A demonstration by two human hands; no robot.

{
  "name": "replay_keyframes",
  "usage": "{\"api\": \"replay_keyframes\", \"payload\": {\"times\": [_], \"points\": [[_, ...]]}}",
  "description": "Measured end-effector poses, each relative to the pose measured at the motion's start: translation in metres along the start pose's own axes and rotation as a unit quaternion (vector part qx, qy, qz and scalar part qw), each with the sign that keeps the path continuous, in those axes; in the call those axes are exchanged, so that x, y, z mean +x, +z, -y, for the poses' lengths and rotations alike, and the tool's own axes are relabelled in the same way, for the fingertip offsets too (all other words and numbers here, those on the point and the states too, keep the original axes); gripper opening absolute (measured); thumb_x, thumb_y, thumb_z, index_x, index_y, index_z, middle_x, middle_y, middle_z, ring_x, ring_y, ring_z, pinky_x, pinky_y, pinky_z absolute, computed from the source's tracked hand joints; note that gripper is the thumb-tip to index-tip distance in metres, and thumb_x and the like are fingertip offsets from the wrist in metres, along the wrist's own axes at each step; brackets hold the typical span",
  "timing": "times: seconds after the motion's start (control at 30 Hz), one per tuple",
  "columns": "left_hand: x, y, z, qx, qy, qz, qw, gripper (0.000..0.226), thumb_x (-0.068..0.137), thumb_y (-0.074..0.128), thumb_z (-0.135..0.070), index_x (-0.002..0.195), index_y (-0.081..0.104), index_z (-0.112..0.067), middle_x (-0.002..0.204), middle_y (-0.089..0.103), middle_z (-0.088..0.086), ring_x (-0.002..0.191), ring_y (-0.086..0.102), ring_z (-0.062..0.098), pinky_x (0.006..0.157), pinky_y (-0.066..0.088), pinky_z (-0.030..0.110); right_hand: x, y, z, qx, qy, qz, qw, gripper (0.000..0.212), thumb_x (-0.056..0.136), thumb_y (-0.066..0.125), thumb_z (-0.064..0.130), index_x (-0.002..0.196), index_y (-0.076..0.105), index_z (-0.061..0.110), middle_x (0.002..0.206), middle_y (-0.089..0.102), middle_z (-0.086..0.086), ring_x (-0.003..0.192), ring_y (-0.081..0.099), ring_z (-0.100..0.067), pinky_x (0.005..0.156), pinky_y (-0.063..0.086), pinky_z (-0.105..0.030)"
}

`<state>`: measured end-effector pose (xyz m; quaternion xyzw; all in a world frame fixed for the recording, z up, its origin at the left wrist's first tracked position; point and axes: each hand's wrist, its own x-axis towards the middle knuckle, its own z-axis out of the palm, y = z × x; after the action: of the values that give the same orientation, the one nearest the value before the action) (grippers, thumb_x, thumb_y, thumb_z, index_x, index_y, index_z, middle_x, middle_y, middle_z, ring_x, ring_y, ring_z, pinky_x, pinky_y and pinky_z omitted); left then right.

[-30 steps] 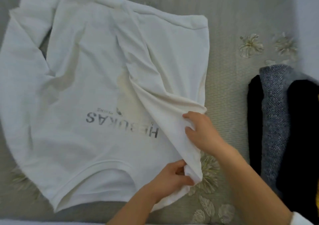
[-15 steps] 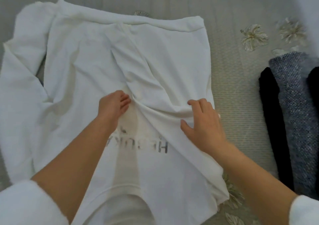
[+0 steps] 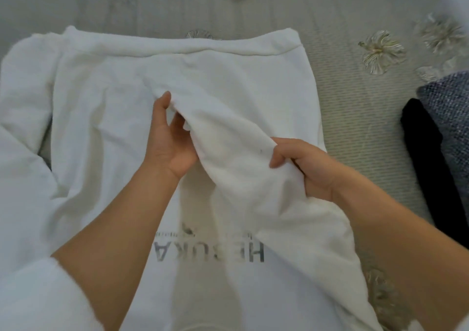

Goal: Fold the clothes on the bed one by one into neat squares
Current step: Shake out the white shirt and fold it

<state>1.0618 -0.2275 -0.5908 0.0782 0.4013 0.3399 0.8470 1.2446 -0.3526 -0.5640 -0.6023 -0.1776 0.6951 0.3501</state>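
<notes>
The white sweatshirt (image 3: 106, 133) lies spread on the bed (image 3: 355, 140), and it looks soft, light and floppy, so the left hand (image 3: 170, 143) and right hand (image 3: 312, 168) each keep a tight grip on its folded-over sleeve (image 3: 233, 158), best held by the edges.

The white sweatshirt (image 3: 127, 117) is thick, soft, matt cloth with flat grey printed lettering (image 3: 253, 253). The bed cover (image 3: 355, 127) is ribbed woven cloth with faintly glossy embroidered flowers (image 3: 380, 51). At the right lie a coarse speckled grey knit (image 3: 446, 107) and smooth matt black cloth (image 3: 426, 153)
</notes>
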Motion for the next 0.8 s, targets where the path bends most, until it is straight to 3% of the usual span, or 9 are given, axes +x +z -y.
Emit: {"api": "replay_keyframes", "payload": {"times": [0.23,0.3,0.37,0.43,0.5,0.57,0.63,0.73,0.8], "points": [[0.019,0.028,-0.015,0.045,0.168,-0.062,0.983,0.009,0.081,0.063,-0.021,0.083,0.064,-0.012,0.085,0.067,0.005,0.083,0.064,0.023,0.088,0.054,0.037,-0.009,-0.021,0.014,0.051,-0.037,0.019,0.998,0.046,0.057,0.046,0.005,0.098,0.067,0.005,0.099,0.063,-0.018,0.088,0.06,-0.032,0.075,0.048,-0.036],[0.021,0.029,-0.043,0.126,0.27,-0.101,0.949,0.012,0.067,0.07,-0.02,0.073,0.061,-0.017,0.079,0.058,0.003,0.075,0.056,0.019,0.067,0.052,0.027,-0.009,-0.022,0.021,0.056,-0.081,-0.02,0.995,0.044,0.061,0.051,0.001,0.102,0.066,0.0,0.096,0.064,-0.018,0.086,0.062,-0.03,0.076,0.049,-0.036],[0.015,0.022,-0.072,0.275,0.368,-0.165,0.873,0.009,0.065,0.068,-0.027,0.066,0.06,-0.024,0.07,0.053,-0.004,0.067,0.051,0.014,0.055,0.042,0.024,-0.004,-0.02,0.026,0.017,-0.146,-0.095,0.985,0.031,0.071,0.063,-0.002,0.101,0.07,0.006,0.086,0.066,-0.007,0.081,0.065,-0.021,0.076,0.049,-0.03],[0.013,0.001,-0.088,0.424,0.402,-0.221,0.781,0.018,0.063,0.063,-0.035,0.079,0.064,-0.028,0.078,0.059,-0.007,0.072,0.056,0.013,0.06,0.045,0.024,0.002,-0.02,0.022,-0.109,-0.192,-0.194,0.956,0.03,0.079,0.072,0.01,0.107,0.07,0.021,0.086,0.061,0.004,0.084,0.06,-0.01,0.075,0.045,-0.024],[0.015,-0.033,-0.091,0.49,0.34,-0.28,0.752,0.049,0.063,0.061,-0.037,0.112,0.06,-0.031,0.102,0.062,-0.003,0.091,0.062,0.018,0.068,0.052,0.025,0.006,-0.022,0.005,-0.301,-0.195,-0.307,0.881,0.039,0.082,0.071,0.023,0.12,0.061,0.024,0.105,0.058,0.004,0.101,0.052,-0.012,0.087,0.042,-0.026],[0.013,-0.068,-0.078,0.548,0.272,-0.322,0.722,0.067,0.073,0.061,-0.041,0.137,0.042,-0.032,0.132,0.052,0.006,0.117,0.054,0.026,0.093,0.049,0.036,0.0,-0.02,-0.021,-0.434,-0.201,-0.374,0.795,0.044,0.086,0.064,0.028,0.128,0.055,0.021,0.124,0.054,0.0,0.118,0.042,-0.019,0.101,0.032,-0.035],[0.005,-0.081,-0.05,0.664,0.24,-0.322,0.631,0.07,0.087,0.06,-0.039,0.148,0.028,-0.028,0.151,0.029,0.016,0.138,0.03,0.032,0.114,0.027,0.041,-0.011,-0.018,-0.056,-0.518,-0.219,-0.372,0.738,0.051,0.088,0.054,0.037,0.136,0.048,0.019,0.141,0.044,-0.005,0.131,0.03,-0.022,0.105,0.02,-0.04],[-0.022,-0.082,0.012,0.78,0.232,-0.231,0.533,0.062,0.097,0.044,-0.041,0.152,0.017,-0.03,0.16,-0.004,0.013,0.146,-0.003,0.03,0.116,0.004,0.044,-0.022,-0.02,-0.111,-0.641,-0.196,-0.271,0.691,0.06,0.093,0.035,0.051,0.149,0.026,0.03,0.159,0.017,-0.001,0.146,0.006,-0.018,0.113,0.001,-0.041],[-0.038,-0.09,0.056,0.84,0.224,-0.14,0.475,0.059,0.096,0.027,-0.048,0.151,0.015,-0.033,0.161,-0.007,0.007,0.146,-0.009,0.024,0.115,0.0,0.048,-0.025,-0.024,-0.135,-0.687,-0.178,-0.216,0.671,0.057,0.097,0.019,0.056,0.15,0.023,0.033,0.16,0.018,0.0,0.147,0.006,-0.019,0.116,0.0,-0.043]]}}
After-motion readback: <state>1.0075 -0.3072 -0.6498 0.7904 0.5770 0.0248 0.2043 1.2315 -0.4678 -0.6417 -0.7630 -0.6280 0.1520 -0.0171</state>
